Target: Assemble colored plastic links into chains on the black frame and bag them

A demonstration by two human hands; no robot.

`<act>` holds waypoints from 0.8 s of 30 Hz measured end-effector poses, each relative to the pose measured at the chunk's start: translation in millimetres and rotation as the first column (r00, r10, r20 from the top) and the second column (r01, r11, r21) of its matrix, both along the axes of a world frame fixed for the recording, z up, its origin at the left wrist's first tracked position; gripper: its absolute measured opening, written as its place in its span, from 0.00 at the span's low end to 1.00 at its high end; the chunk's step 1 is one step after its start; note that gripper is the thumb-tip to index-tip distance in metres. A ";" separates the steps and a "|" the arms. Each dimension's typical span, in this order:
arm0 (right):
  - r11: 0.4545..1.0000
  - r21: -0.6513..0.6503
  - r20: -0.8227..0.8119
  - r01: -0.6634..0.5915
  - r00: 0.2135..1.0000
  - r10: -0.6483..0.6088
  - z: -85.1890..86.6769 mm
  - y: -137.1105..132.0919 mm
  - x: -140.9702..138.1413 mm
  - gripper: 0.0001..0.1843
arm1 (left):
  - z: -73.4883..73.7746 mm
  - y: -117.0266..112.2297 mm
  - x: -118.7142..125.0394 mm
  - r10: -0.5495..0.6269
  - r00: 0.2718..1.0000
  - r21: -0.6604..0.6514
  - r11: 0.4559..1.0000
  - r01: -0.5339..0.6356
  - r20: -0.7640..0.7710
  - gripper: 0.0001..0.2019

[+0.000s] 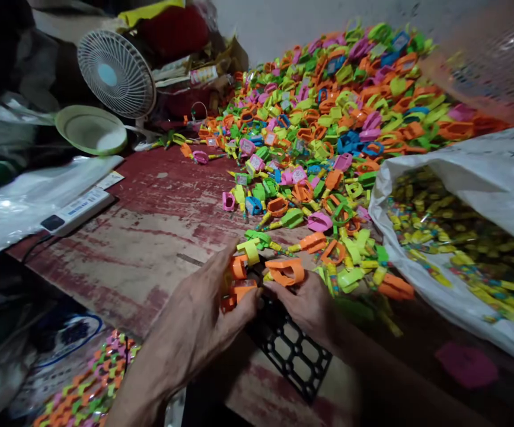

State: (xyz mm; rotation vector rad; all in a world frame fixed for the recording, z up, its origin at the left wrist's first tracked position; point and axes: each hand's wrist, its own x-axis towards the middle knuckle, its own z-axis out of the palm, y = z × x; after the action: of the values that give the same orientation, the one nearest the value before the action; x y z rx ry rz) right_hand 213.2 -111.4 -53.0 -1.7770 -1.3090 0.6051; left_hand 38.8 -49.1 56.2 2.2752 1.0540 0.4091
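My left hand is closed around a small cluster of plastic toy watches, orange ones with a yellow one at the top. Close beside it, my right hand grips a single orange toy watch with its open loop facing me. Under both hands lies a black plastic grid, slanting down to the right on the table; its upper end is hidden by the fingers. I cannot tell whether the watches in my left hand touch the grid.
A large heap of colourful toy watches fills the back of the worn red table. At right stands an open white sack of small yellow tubes. A fan, a green-rimmed bowl and a white box-shaped device are at left.
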 end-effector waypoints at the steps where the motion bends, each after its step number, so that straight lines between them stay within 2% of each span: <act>1: 1.000 -0.006 -0.018 -0.009 1.000 0.009 2.4 1.6 -2.6 0.09 | -0.2 0.3 0.6 -0.004 1.000 0.004 1.000 0.004 0.008 0.23; 3: 0.997 0.012 0.001 -0.070 0.998 0.070 7.7 4.4 -5.5 0.08 | 0.0 0.6 1.6 -0.003 1.000 0.001 1.000 0.003 0.016 0.22; 7: 0.967 0.178 0.144 -0.180 0.977 0.155 12.2 5.6 -6.0 0.16 | 1.5 -0.6 1.0 0.019 1.000 -0.025 0.999 -0.020 -0.017 0.25; 10: 0.920 0.260 0.152 -0.294 0.953 0.262 12.8 6.4 -7.0 0.16 | 2.5 -2.2 -0.1 0.022 1.000 -0.014 1.000 -0.022 -0.011 0.27; 13: 0.883 0.282 0.143 -0.374 0.927 0.347 14.1 8.0 -9.9 0.15 | 3.2 -2.9 1.0 0.027 0.999 -0.022 0.999 -0.028 -0.030 0.25; 16: 0.913 0.235 0.162 -0.333 0.940 0.301 15.9 8.3 -12.8 0.17 | 1.6 -1.8 4.8 0.064 0.991 -0.019 0.998 -0.067 -0.121 0.26; 19: 0.935 0.216 0.200 -0.280 0.950 0.239 18.3 6.4 -17.5 0.19 | -1.7 0.4 9.5 0.111 0.988 0.096 0.990 -0.100 -0.111 0.31; 24: 0.920 0.296 0.116 -0.256 0.966 0.232 18.3 1.6 -21.0 0.18 | -4.2 1.9 13.1 0.054 0.997 0.090 0.995 -0.048 -0.062 0.25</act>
State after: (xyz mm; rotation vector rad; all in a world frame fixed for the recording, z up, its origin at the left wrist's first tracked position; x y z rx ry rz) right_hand 192.1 -109.9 -34.7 -1.4052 -1.6008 0.4378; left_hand 51.9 -47.2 52.0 2.3568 1.1492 0.4135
